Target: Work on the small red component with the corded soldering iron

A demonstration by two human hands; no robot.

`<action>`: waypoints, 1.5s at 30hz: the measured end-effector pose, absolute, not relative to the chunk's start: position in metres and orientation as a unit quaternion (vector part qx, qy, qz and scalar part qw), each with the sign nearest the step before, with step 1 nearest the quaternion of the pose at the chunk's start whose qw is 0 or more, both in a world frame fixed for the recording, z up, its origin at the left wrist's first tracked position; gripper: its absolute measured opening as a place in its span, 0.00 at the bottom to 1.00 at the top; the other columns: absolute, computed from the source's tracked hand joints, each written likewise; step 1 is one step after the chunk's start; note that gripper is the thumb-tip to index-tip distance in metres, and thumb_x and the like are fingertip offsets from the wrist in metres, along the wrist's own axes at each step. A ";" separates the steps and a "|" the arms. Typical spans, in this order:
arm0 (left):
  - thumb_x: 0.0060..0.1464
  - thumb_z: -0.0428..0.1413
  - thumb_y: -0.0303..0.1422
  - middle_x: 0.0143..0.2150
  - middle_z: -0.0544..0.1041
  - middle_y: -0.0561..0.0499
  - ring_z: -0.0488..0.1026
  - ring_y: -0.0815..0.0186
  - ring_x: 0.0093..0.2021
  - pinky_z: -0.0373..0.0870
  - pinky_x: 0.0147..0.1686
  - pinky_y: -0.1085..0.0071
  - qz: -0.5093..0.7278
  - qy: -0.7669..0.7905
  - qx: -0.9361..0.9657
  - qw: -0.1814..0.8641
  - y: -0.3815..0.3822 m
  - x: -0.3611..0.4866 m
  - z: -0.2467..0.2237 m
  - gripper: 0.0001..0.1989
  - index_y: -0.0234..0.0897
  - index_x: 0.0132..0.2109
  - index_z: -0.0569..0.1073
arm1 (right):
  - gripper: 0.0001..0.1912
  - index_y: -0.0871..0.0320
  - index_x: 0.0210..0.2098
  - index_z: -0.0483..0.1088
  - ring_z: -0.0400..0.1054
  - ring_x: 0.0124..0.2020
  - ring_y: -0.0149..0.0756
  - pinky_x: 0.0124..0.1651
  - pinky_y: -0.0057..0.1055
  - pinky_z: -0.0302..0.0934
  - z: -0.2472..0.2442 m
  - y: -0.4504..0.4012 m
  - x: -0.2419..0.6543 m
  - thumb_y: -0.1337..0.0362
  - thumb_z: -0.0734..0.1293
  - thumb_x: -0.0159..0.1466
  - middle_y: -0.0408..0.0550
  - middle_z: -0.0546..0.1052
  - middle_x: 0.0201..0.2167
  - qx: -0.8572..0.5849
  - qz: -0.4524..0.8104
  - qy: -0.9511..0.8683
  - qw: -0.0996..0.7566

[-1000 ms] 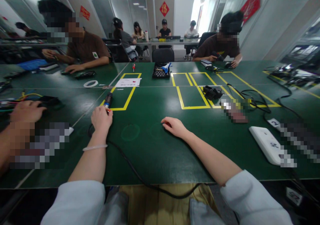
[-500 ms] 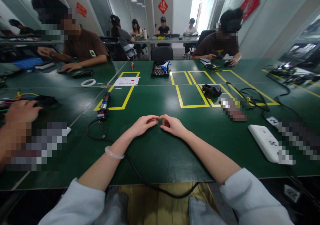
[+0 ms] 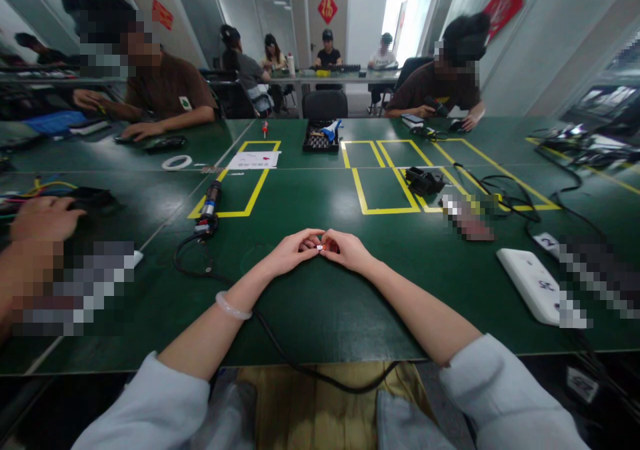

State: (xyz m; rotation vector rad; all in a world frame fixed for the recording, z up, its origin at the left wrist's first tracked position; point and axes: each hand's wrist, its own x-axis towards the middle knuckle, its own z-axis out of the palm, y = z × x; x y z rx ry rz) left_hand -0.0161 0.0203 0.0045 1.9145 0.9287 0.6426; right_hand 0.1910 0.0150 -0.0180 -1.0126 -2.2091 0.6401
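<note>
Over the glossy green desk (image 3: 320,317), the left hand (image 3: 291,251) and the right hand (image 3: 349,250) meet with fingers curled nearly closed, pinching between their fingertips a small orange-and-silver piece (image 3: 321,247), mostly hidden, while a black-and-blue cylindrical tool (image 3: 210,205) lies off to the left.

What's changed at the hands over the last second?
The left hand has moved right, away from the near end of the corded tool, to meet the right hand. A small orange-and-silver part now sits between both hands' fingertips. The right hand and the black tray stayed about where they were.
</note>
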 end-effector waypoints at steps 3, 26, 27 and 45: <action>0.57 0.55 0.39 0.44 0.75 0.46 0.73 0.63 0.43 0.70 0.45 0.67 0.262 0.378 0.774 0.435 0.021 -0.016 0.003 0.23 0.38 0.58 0.68 | 0.07 0.57 0.37 0.66 0.64 0.29 0.29 0.33 0.24 0.56 -0.019 0.016 0.191 0.63 0.67 0.61 0.42 0.72 0.31 -0.384 0.236 -0.836 0.313; 0.59 0.53 0.40 0.43 0.78 0.49 0.75 0.63 0.44 0.70 0.47 0.66 0.273 0.399 0.815 0.320 0.011 -0.013 0.014 0.13 0.38 0.47 0.71 | 0.11 0.60 0.35 0.69 0.65 0.27 0.28 0.33 0.25 0.59 -0.022 0.021 0.192 0.58 0.63 0.65 0.42 0.73 0.25 -0.392 0.419 -0.731 0.371; 0.60 0.52 0.40 0.43 0.78 0.49 0.75 0.63 0.44 0.71 0.47 0.66 0.275 0.401 0.814 0.319 0.011 -0.013 0.014 0.13 0.38 0.46 0.71 | 0.11 0.60 0.36 0.68 0.65 0.27 0.28 0.32 0.25 0.59 -0.022 0.022 0.192 0.58 0.64 0.64 0.41 0.72 0.26 -0.388 0.426 -0.724 0.378; 0.60 0.50 0.42 0.56 0.70 0.41 0.66 0.54 0.56 0.62 0.57 0.57 0.270 0.618 0.738 -0.021 0.060 -0.119 0.022 0.23 0.34 0.57 0.68 | 0.10 0.59 0.38 0.68 0.64 0.27 0.27 0.33 0.25 0.59 -0.024 0.023 0.193 0.60 0.67 0.60 0.41 0.72 0.28 -0.375 0.439 -0.722 0.380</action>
